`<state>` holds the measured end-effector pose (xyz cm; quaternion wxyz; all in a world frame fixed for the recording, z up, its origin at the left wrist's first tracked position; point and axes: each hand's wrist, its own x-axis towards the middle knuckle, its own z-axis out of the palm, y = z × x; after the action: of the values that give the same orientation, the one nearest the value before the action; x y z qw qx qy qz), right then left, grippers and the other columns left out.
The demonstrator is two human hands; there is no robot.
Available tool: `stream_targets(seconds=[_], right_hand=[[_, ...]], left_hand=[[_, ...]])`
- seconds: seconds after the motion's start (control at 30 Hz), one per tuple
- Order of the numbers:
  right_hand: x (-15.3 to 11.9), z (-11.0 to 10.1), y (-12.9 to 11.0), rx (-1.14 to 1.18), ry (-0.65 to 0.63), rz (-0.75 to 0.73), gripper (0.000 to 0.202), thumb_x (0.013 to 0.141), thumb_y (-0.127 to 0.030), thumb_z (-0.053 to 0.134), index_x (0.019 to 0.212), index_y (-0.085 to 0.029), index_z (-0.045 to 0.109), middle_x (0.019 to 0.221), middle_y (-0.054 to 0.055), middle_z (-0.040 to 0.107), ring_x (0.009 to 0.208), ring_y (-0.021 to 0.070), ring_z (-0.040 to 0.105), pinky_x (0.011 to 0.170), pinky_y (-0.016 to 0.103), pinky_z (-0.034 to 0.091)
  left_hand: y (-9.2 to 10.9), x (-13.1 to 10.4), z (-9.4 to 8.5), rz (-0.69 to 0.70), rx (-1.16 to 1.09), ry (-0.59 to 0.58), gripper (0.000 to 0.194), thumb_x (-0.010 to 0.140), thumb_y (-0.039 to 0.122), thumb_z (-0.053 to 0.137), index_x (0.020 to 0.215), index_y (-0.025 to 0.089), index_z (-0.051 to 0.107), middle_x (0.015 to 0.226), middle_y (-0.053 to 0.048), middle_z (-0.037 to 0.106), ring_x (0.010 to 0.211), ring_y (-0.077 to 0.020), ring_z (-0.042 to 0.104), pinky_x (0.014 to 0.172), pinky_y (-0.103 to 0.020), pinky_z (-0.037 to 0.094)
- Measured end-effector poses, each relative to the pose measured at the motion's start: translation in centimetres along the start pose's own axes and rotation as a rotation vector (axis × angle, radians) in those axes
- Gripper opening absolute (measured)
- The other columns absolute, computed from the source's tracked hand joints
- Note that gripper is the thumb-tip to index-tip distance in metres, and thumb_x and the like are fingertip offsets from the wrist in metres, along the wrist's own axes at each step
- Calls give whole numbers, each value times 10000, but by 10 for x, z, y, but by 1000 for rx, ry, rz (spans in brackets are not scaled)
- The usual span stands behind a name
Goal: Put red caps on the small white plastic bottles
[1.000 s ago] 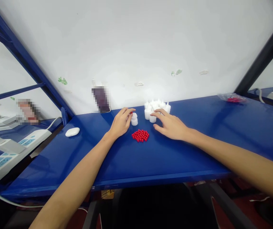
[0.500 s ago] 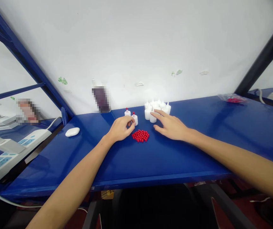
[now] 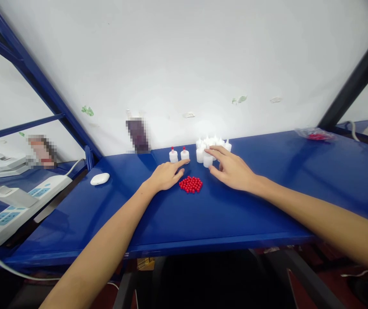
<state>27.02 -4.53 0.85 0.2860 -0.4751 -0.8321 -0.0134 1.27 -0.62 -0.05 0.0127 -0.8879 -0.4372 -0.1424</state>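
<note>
My left hand (image 3: pixel 167 175) is open, index finger and thumb stretched out, with the index fingertip at the foot of a white bottle with a red cap (image 3: pixel 185 155). Just left of it stands another red-capped white bottle (image 3: pixel 173 156). My right hand (image 3: pixel 232 170) reaches to the front white bottle (image 3: pixel 207 161) of a cluster of uncapped bottles with pointed nozzles (image 3: pixel 200 154). Its fingers are spread over that bottle's top and its thumb is by the lower side. The hand partly hides the cluster. Between my hands lies a pile of small red caps (image 3: pixel 191 184).
A blue table (image 3: pixel 235 223) runs along a white wall. On its left lie a white rounded case (image 3: pixel 100 179) and a white power strip (image 3: pixel 29 210) with cables. A clear bag with red pieces (image 3: pixel 315 134) lies at the back right. A blurred dark rectangle (image 3: pixel 138 135) leans against the wall.
My left hand has drawn back from the right red-capped bottle and its fingers have straightened; that bottle now stands level with the other. My right hand has edged forward over the front bottle.
</note>
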Motion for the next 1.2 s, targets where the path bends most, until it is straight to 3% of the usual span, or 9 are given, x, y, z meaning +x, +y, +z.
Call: stream_targets(seconds=[0.1,0.37,0.5,0.63,0.77,0.87,1.0,1.2], right_hand=[[0,0,-1,32,20,-16,506,892,-283,497,1389,-196,518,1469,97,485,1036,272,656,805,409,574],[0,-1,0,42,34,-6,526,891,-282,497,1405,-176,493,1476,112,469,979,260,662,811,417,569],[0,-2,-1,108,75,-38,506,873,-242,522,1375,-179,509,1445,116,488,773,178,656,786,390,557],[-2,-5,-3,280,79,-124,354,873,-217,539,1223,-193,581,1273,92,597,650,121,606,708,331,527],[-2,-4,-5,323,-61,-175,119,863,-233,562,955,-182,618,974,55,654,677,144,588,655,299,465],[-1,-1,-4,282,-195,-156,61,858,-231,560,837,-180,586,849,35,634,672,147,557,638,289,421],[-1,3,0,261,-295,-213,104,880,-229,541,944,-192,614,894,40,629,736,164,557,668,291,407],[-1,3,2,234,-363,-248,192,925,-294,532,1056,-222,654,944,52,576,743,167,538,661,293,400]], left_hand=[[-1,8,4,-24,62,-42,469,987,357,353,1437,306,470,957,-64,741,762,-282,688,735,-370,492],[-2,13,11,-142,218,-76,487,1004,367,299,1467,285,424,1029,-118,723,868,-329,704,756,-412,501],[-2,9,9,-133,153,-37,467,1008,407,314,1408,246,494,1067,-126,712,912,-326,693,754,-395,497],[-6,1,1,15,-88,-1,414,1024,407,320,1307,252,581,990,-61,712,840,-232,671,756,-321,480],[-5,-4,-7,107,-374,3,393,1030,381,334,1193,196,640,694,6,603,627,-139,567,650,-237,440],[-3,-4,-7,94,-471,48,340,1010,344,397,1145,187,666,645,26,566,584,-113,531,611,-214,415],[-4,-3,-1,55,-397,153,263,942,240,488,1085,183,701,585,41,560,507,-97,487,562,-212,374],[-5,-5,-1,43,-226,367,271,909,162,456,993,147,713,527,43,514,466,-93,439,546,-224,329]])
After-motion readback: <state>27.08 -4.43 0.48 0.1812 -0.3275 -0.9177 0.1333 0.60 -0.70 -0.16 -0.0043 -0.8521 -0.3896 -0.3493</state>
